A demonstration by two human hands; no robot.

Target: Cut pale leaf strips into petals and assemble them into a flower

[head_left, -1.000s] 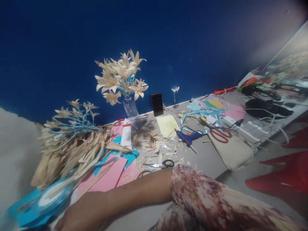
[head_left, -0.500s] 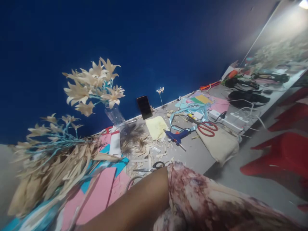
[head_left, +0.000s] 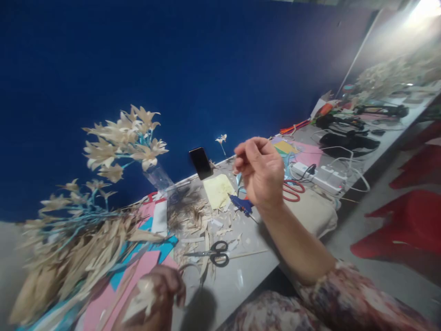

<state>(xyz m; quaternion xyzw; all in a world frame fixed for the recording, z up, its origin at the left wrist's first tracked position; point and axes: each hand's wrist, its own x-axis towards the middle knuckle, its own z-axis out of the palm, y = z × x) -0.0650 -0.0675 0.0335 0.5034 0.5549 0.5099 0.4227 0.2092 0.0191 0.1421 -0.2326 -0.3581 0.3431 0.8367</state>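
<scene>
My left hand [head_left: 165,285] is at the bottom, left of centre, its fingers curled around a pale cream flower [head_left: 142,296] whose exact form is blurred. Raised over the table, my right hand [head_left: 263,174] has its thumb and fingers pinched together; anything between them is too small to make out. Behind that hand lie a blue glue gun [head_left: 241,204] and red-handled scissors [head_left: 292,189], both partly covered. Between my two hands, black-handled scissors [head_left: 218,253] rest on the table, next to a thin stick [head_left: 250,253].
Cream flowers on blue stems [head_left: 120,142] stand in a clear vase [head_left: 158,179]. Dried husks [head_left: 82,253] and pink sheets [head_left: 149,264] cover the left side. A phone [head_left: 200,163] leans at the wall by yellow paper [head_left: 217,191]. Power strips [head_left: 327,179] and red chairs [head_left: 409,230] are right.
My right arm, earlier stretched across to the lower left with its hand out of sight, has swung up and right. My left hand with the cream flower now shows, and the black-handled scissors are uncovered.
</scene>
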